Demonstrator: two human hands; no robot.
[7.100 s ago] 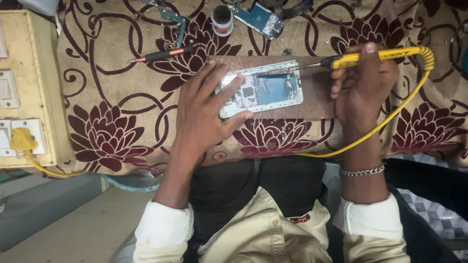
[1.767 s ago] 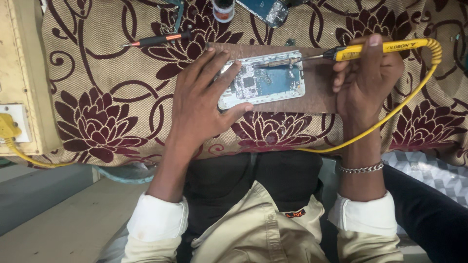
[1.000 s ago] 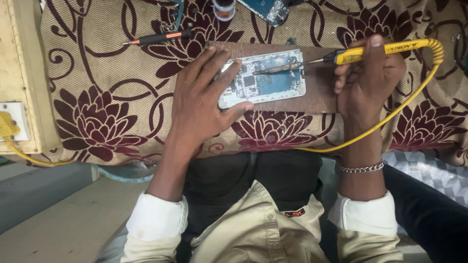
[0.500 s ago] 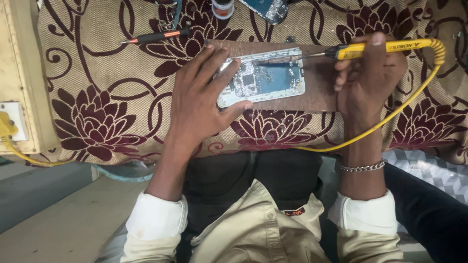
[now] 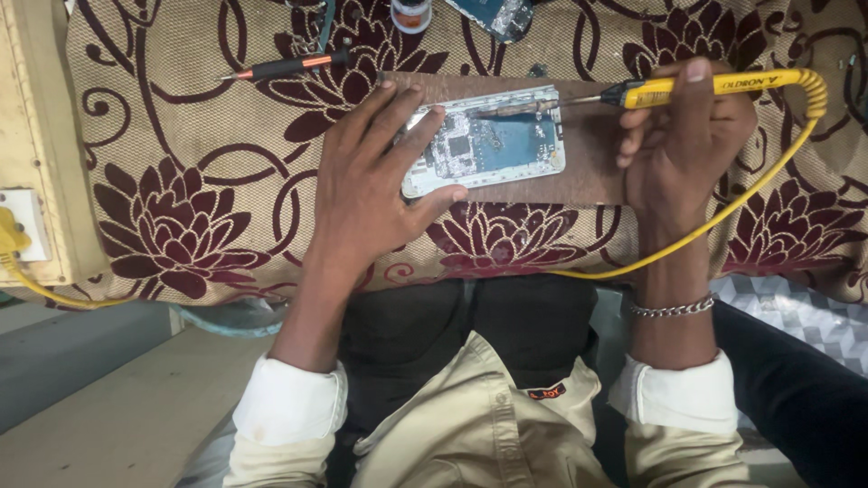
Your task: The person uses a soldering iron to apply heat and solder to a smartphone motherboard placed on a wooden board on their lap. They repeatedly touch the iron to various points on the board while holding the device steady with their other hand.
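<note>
An opened phone [image 5: 493, 140] with its circuit board bare lies on a brown wooden board [image 5: 592, 167]. My left hand [image 5: 371, 185] presses on the phone's left end, fingers spread over it and thumb against its near edge. My right hand [image 5: 683, 149] grips a yellow soldering iron [image 5: 714, 86] with a yellow cord. The iron's metal tip [image 5: 506, 110] rests on the upper part of the circuit board.
The table carries a beige cloth [image 5: 181, 172] with maroon flowers. A black and orange screwdriver [image 5: 289, 65] lies at the back left. Another circuit board [image 5: 497, 14] and a small jar [image 5: 411, 14] sit at the far edge. A switch box with a yellow plug [image 5: 14, 239] stands left.
The iron's tip has slid left along the top of the board over the last second. My left hand has stayed on the phone, and the view has drifted a little.
</note>
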